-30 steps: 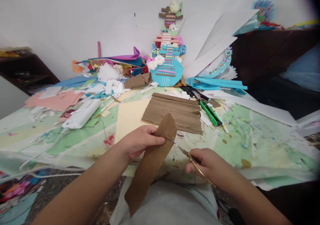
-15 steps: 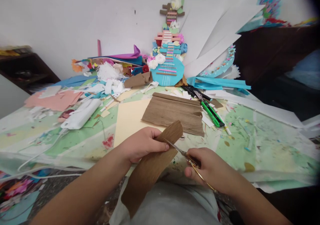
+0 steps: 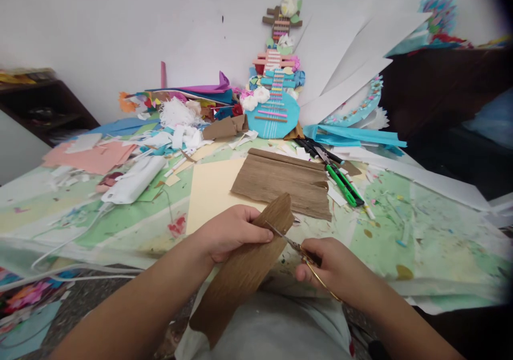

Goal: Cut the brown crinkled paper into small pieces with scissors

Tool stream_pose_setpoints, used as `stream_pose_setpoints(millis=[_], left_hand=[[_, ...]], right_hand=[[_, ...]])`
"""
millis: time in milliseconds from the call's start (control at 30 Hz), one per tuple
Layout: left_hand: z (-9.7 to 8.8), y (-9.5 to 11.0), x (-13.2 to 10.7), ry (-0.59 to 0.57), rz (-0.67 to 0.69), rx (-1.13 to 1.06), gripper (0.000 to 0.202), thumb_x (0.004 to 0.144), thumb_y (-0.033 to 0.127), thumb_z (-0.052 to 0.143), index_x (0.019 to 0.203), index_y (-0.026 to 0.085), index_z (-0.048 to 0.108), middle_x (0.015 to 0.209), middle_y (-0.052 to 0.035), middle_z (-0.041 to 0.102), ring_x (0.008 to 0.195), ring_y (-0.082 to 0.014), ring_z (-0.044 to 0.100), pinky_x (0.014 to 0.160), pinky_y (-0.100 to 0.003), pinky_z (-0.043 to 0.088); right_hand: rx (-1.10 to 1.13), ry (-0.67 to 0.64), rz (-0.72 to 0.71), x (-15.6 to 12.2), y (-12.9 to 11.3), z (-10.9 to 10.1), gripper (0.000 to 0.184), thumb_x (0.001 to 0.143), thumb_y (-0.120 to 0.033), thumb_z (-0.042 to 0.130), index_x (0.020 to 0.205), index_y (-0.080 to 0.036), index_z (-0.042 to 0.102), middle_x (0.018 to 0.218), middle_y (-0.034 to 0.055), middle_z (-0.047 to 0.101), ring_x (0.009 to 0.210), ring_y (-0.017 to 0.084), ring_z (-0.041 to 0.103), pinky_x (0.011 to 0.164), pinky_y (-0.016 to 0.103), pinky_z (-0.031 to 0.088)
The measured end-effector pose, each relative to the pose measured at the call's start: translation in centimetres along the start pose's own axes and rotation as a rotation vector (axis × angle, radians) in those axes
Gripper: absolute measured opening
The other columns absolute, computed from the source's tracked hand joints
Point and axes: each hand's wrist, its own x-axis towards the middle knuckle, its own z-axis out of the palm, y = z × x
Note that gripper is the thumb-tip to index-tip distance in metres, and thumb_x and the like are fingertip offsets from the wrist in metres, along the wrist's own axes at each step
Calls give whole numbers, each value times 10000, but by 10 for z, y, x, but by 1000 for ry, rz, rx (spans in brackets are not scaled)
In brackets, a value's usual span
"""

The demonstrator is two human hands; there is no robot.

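My left hand [image 3: 226, 233] pinches a long strip of brown crepe paper [image 3: 240, 272] near its upper end; the strip hangs down over my lap. My right hand [image 3: 334, 268] is closed around the gold handles of small scissors [image 3: 294, 245]. Their blades reach into the strip's right edge, just by my left thumb. A larger folded sheet of the same brown paper [image 3: 284, 181] lies flat on the table just beyond my hands.
A cream sheet [image 3: 210, 189] lies under the brown sheet. Green and black utility knives [image 3: 340, 181] lie to its right. A white glue gun [image 3: 134, 181] lies at left. Paper scraps and a blue paper guitar [image 3: 274, 109] stand at the back by the wall.
The scissors blades have moved further left into the strip's edge, toward my left thumb. The strip's top has tilted a little to the right.
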Motion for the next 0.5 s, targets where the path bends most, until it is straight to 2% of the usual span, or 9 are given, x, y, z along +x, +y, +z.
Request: stream_pose_setpoints(millis=[233, 500], left_hand=[[1, 0, -2, -56, -7, 5, 166, 575, 157, 598, 733, 125, 638, 698, -40, 660, 600, -156, 589, 597, -270, 434], [-3, -1, -4, -56, -14, 43, 174, 561, 141, 593, 728, 122, 640, 696, -39, 659, 599, -151, 581, 585, -258, 429]], right_hand=[[-33, 13, -42, 1, -4, 2, 424, 705, -576, 413, 581, -171, 389, 533, -33, 417, 500, 81, 325, 452, 208, 206], [-43, 7, -50, 5, -8, 6, 429, 705, -583, 408, 613, -165, 434, 549, -29, 436, 500, 79, 332, 450, 205, 201]])
